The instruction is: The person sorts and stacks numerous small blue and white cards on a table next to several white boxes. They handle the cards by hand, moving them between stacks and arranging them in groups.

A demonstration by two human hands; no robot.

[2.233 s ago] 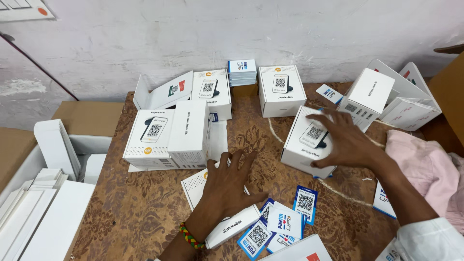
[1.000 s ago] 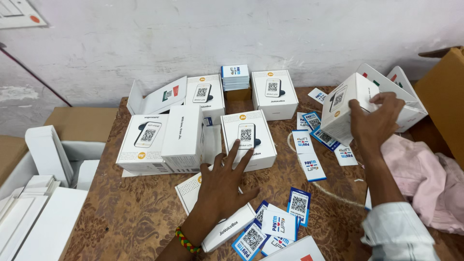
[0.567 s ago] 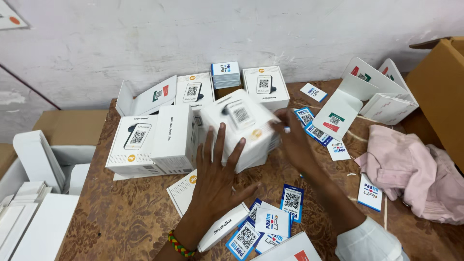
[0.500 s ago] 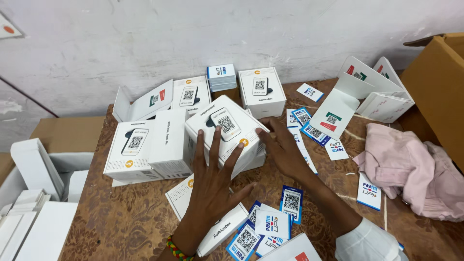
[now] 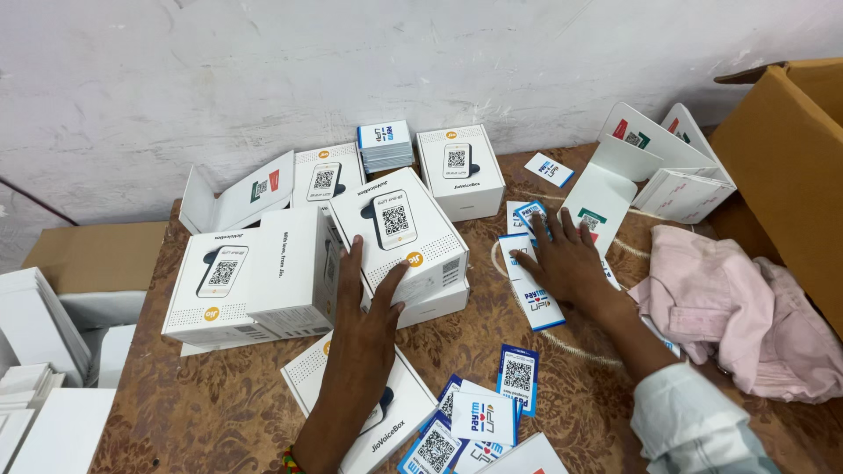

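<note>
Since the earlier frame, right hand (image 5: 566,259) has left the white box (image 5: 399,233) and lies open, flat on blue-edged cards (image 5: 529,294) on the bench (image 5: 237,404). Left hand (image 5: 369,294), fingers spread, steadies that box, stacked atop another.

Bright, even, diffuse light fills the scene; shadows are soft and faint. The focus is sharp, with mild wide-angle bending at the edges and no glare.

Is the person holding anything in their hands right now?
Nothing is gripped. The left hand lies flat on a stacked white box; the right hand presses blue-edged cards.
</note>
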